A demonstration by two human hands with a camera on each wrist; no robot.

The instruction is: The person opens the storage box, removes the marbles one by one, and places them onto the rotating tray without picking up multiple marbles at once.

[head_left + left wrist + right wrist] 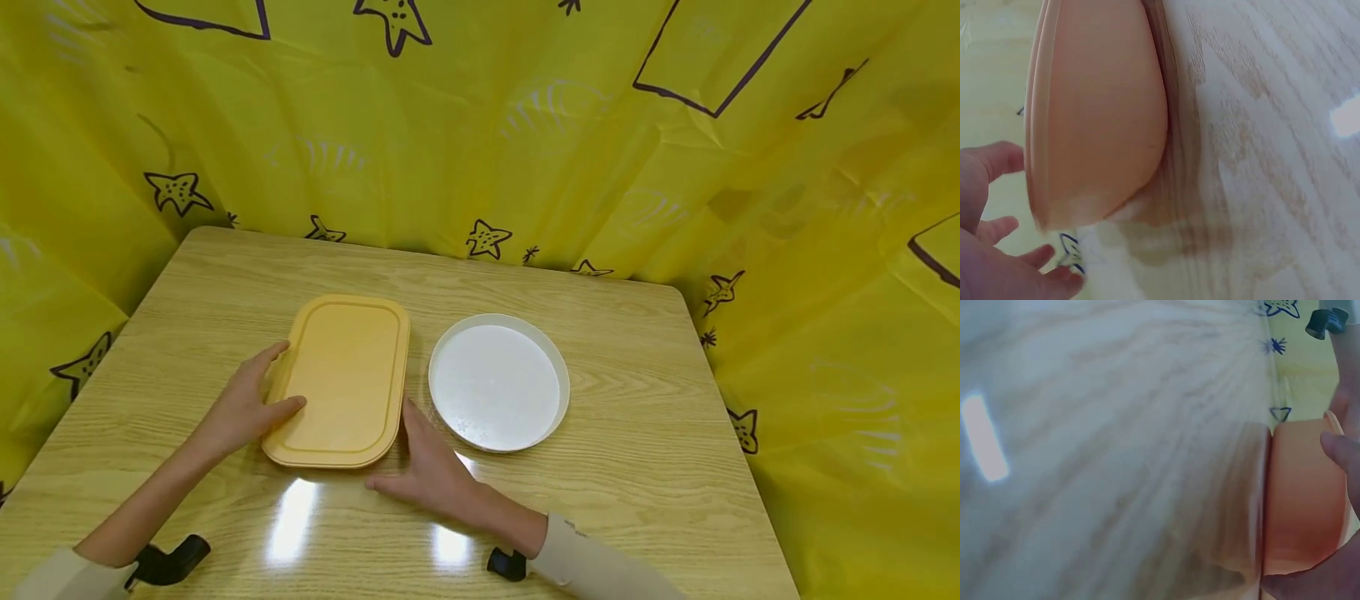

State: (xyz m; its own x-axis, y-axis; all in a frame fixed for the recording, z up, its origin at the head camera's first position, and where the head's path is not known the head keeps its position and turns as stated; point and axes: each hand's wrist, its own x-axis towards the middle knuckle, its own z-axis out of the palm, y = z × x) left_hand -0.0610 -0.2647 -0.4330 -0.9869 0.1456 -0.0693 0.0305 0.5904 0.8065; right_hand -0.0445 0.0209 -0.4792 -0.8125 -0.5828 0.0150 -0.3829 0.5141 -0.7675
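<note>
Smooth, pale-orange lidded box [343,375], rectangular with rounded corners, between left hand [243,404] and right hand [437,473], each grip loose, unclenched.

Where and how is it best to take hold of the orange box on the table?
I would grip the orange box by its two long sides, left hand coming from the left, right hand from the right: it is narrower across there, and its walls seem deep enough.

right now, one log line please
left grip: at left edge of lidded rectangular container; right grip: at right side; round white tray: beside container
</note>
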